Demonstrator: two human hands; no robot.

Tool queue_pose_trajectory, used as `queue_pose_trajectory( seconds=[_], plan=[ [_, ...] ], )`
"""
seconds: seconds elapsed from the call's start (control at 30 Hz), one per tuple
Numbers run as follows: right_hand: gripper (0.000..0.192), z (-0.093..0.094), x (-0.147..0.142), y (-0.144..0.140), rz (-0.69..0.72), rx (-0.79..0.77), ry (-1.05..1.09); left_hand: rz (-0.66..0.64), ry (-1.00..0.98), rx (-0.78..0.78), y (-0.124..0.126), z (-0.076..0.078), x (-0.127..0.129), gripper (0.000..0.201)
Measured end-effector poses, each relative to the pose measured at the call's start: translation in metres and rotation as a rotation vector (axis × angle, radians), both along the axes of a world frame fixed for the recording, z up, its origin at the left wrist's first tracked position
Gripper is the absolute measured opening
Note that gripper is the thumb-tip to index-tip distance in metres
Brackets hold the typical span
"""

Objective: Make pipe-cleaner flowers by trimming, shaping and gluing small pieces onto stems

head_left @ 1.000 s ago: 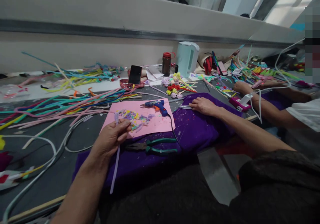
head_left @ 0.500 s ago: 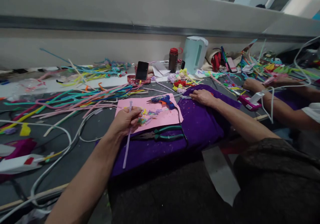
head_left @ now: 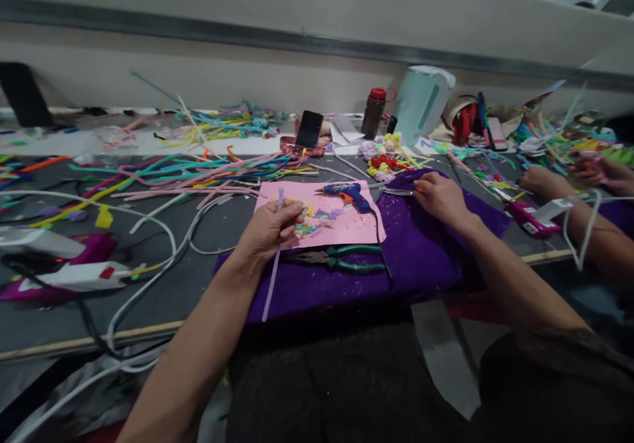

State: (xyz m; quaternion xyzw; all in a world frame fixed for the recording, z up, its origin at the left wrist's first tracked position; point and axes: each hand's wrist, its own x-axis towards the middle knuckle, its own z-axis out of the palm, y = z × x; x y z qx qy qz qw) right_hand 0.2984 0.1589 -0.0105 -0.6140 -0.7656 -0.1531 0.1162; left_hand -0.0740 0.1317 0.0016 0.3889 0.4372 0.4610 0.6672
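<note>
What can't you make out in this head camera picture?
All in the head view:
- Lilac strip: its middle, hidden by the left hand.
- Silver tool: its handle, mostly covered by the right hand.
- Whatever the co-worker's hands are handling: too small and blurred.
- Co-worker's arm: cut off by the right edge.

Left hand [head_left: 271, 230] pinching lilac strip [head_left: 271, 288], right hand [head_left: 440, 197] holding silver-bladed tool [head_left: 397, 192], glue gun [head_left: 354, 193] on pink sheet [head_left: 359, 233]

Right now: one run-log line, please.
left hand: pinching lilac strip | right hand: at silver-bladed tool | glue gun: on pink sheet | pliers: on purple cloth
</note>
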Motion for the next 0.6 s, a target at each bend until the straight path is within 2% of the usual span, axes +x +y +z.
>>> queue_pose_trajectory(
  seconds=[0.03, 0.1, 0.17, 0.2, 0.27, 0.37, 0.47, 0.6],
  plan=[
    [0.034, 0.007, -0.013, -0.012, 0.053, 0.020, 0.071, 0.007, -0.002, 0.006, 0.000, 0.000, 0.000, 0.026],
    [0.033, 0.019, -0.046, -0.039, 0.291, -0.072, 0.177, 0.011, -0.003, 0.032, 0.000, 0.001, -0.002, 0.027],
    [0.032, 0.025, -0.082, -0.065, 0.546, -0.225, 0.135, 0.008, 0.001, 0.055, -0.001, 0.001, -0.004, 0.027],
    [0.035, 0.025, -0.098, -0.075, 0.630, -0.266, 0.067, 0.006, 0.007, 0.057, -0.002, 0.001, -0.005, 0.027],
    [0.046, 0.019, -0.124, -0.088, 0.664, -0.281, -0.021, 0.007, 0.023, 0.045, -0.003, 0.000, -0.006, 0.026],
    [0.054, 0.008, -0.143, -0.090, 0.620, -0.285, -0.074, 0.005, 0.036, 0.041, -0.005, -0.001, -0.007, 0.026],
    [0.055, 0.002, -0.143, -0.081, 0.640, -0.312, -0.037, 0.026, 0.036, 0.083, -0.004, 0.000, -0.008, 0.024],
    [0.047, 0.002, -0.136, -0.066, 0.701, -0.384, 0.167, 0.107, 0.005, 0.139, -0.001, 0.006, -0.017, 0.022]
  ],
)
